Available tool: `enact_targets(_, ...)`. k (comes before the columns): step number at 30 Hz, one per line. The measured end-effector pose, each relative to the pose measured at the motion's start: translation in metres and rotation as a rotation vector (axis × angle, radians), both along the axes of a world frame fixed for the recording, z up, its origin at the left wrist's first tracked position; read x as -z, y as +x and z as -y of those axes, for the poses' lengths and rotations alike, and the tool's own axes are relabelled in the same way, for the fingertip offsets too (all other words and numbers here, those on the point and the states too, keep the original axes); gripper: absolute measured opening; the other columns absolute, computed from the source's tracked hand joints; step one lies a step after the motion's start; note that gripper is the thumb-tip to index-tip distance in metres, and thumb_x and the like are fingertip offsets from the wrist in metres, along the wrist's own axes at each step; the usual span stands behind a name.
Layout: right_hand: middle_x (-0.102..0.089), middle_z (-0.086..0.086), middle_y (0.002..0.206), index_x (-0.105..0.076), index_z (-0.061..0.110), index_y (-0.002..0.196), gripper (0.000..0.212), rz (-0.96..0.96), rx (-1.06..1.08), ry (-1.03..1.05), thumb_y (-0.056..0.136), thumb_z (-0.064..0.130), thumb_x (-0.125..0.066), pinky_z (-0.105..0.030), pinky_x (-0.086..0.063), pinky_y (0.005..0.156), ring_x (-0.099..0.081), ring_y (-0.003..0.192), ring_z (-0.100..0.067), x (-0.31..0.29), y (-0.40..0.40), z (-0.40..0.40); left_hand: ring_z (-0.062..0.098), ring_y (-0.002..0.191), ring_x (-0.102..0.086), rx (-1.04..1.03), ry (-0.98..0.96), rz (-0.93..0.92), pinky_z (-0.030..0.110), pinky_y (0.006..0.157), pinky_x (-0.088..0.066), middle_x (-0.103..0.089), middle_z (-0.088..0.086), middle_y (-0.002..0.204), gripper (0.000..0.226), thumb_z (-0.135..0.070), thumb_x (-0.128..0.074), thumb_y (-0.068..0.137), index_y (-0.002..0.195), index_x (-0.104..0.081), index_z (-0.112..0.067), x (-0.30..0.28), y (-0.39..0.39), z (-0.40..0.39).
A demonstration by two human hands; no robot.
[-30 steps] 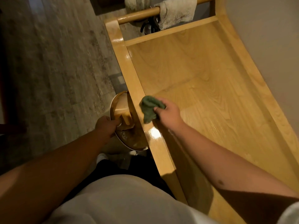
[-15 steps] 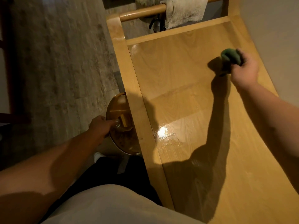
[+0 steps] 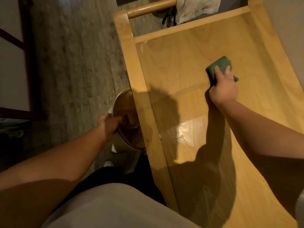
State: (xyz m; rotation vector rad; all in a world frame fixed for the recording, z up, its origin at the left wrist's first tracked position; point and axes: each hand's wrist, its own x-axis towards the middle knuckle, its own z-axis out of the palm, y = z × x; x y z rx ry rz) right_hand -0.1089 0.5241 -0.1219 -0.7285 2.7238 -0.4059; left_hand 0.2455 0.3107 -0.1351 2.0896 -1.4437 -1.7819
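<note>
The right hand [image 3: 224,87] grips a folded green cloth [image 3: 218,66] pressed on the curved wooden board [image 3: 181,76]; the left hand [image 3: 108,124] holds a round metal bowl's [image 3: 130,142] rim.

A grey-brown, wood-grain plank floor [image 3: 79,63] fills the left side. A plain pale wall [image 3: 289,30] runs along the right. At the far left stands a dark red-brown wooden frame [image 3: 28,55]. At the far end, a pale fluffy towel [image 3: 197,7] hangs over a round light-wood rail [image 3: 148,8]. The light is warm and dim.

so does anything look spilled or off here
Only a wet, glossy patch on the wooden board, nearer than the green cloth under the right hand. It looks like wiping film, not a spill. Nothing seems damaged.
</note>
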Motion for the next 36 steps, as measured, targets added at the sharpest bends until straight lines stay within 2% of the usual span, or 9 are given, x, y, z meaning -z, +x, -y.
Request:
enact_targets(4, -0.014, -0.02, 0.162, -0.028, 0.023, 0.154, 0.072, 0.0, -0.076, 0.018, 0.087, 0.009, -0.05, -0.052, -0.034, 0.109, -0.019, 0.148, -0.037, -0.003, 0.027, 0.017, 0.015, 0.048, -0.065, -0.03, -0.013, -0.058, 0.024, 0.041, -0.047, -0.065, 0.001, 0.051, 0.028, -0.006, -0.068, 0.053, 0.081, -0.062, -0.006, -0.006, -0.006, 0.003)
enact_targets(8, -0.016, -0.018, 0.162, -0.028, 0.026, 0.154, 0.074, 0.014, -0.153, 0.031, 0.086, 0.011, -0.052, -0.049, -0.038, 0.107, -0.021, 0.148, -0.035, -0.007, 0.063, 0.035, 0.017, 0.044, -0.059, -0.015, -0.03, -0.028, 0.022, 0.037, -0.041, -0.059, 0.001, 0.048, 0.024, -0.009, -0.066, 0.05, 0.072, -0.058, -0.011, -0.009, -0.007, 0.004)
enact_targets(13, -0.016, -0.011, 0.164, -0.029, 0.033, 0.152, 0.074, 0.065, -0.26, 0.058, 0.087, 0.012, -0.056, -0.045, -0.036, 0.109, -0.023, 0.148, -0.03, -0.01, 0.116, 0.059, 0.028, 0.077, -0.064, 0.044, -0.034, 0.036, 0.033, 0.056, -0.05, -0.062, 0.013, 0.086, 0.026, -0.011, -0.072, 0.064, 0.085, -0.058, -0.014, -0.007, -0.007, 0.006)
enact_targets(17, -0.022, -0.01, 0.162, -0.033, 0.034, 0.15, 0.067, 0.124, -0.342, -0.032, 0.092, 0.006, -0.053, -0.043, -0.036, 0.11, -0.028, 0.146, -0.028, -0.011, 0.162, 0.072, 0.033, 0.085, -0.064, 0.037, -0.053, 0.047, 0.041, 0.071, -0.055, -0.064, 0.016, 0.093, 0.019, -0.007, -0.071, 0.071, 0.085, -0.059, -0.013, -0.006, -0.009, 0.007)
enact_targets(22, -0.024, -0.008, 0.162, -0.036, 0.035, 0.149, 0.057, 0.128, -0.486, 0.011, 0.097, 0.016, -0.051, -0.047, -0.045, 0.101, -0.033, 0.143, -0.034, -0.014, 0.222, 0.086, 0.031, 0.086, -0.066, 0.039, -0.015, 0.019, 0.032, 0.06, -0.05, -0.066, 0.015, 0.096, 0.024, -0.011, -0.075, 0.078, 0.098, -0.063, -0.008, -0.01, -0.01, 0.013)
enact_targets(27, -0.05, -0.009, 0.144, -0.058, 0.023, 0.133, 0.046, 0.153, -0.552, -0.076, 0.087, 0.019, -0.065, -0.042, -0.049, 0.09, -0.05, 0.128, -0.033, -0.02, 0.259, 0.104, 0.032, 0.087, -0.068, 0.114, 0.038, 0.038, 0.037, 0.062, -0.057, -0.068, 0.017, 0.1, 0.041, -0.018, -0.08, 0.078, 0.112, -0.065, -0.002, -0.015, -0.006, 0.03)
enact_targets(31, -0.07, -0.003, 0.111, -0.069, 0.027, 0.115, 0.032, 0.308, -0.432, -0.196, 0.083, 0.027, -0.068, -0.031, -0.05, 0.074, -0.067, 0.096, -0.028, -0.026, 0.275, 0.121, 0.036, 0.093, -0.068, 0.107, -0.009, 0.042, 0.049, 0.083, -0.06, -0.068, 0.018, 0.103, 0.049, -0.016, -0.079, 0.078, 0.12, -0.062, 0.001, -0.019, 0.0, 0.042)
enact_targets(33, -0.072, -0.002, 0.104, -0.069, 0.031, 0.113, 0.033, 0.441, -0.266, -0.171, 0.081, 0.024, -0.062, -0.031, -0.053, 0.075, -0.067, 0.091, -0.026, -0.024, 0.28, 0.127, 0.031, 0.083, -0.068, 0.1, 0.007, 0.026, 0.048, 0.08, -0.061, -0.068, 0.014, 0.092, 0.036, -0.015, -0.078, 0.078, 0.109, -0.065, -0.003, -0.02, 0.006, 0.052)
enact_targets(36, -0.074, -0.002, 0.106, -0.072, 0.029, 0.114, 0.042, 0.627, 0.105, -0.263, 0.081, 0.007, -0.059, -0.026, -0.05, 0.079, -0.064, 0.091, -0.02, -0.023, 0.278, 0.137, 0.036, 0.093, -0.067, 0.132, 0.011, 0.036, 0.053, 0.087, -0.059, -0.068, 0.019, 0.101, 0.016, -0.016, -0.074, 0.08, 0.09, -0.062, -0.012, -0.019, 0.012, 0.068)
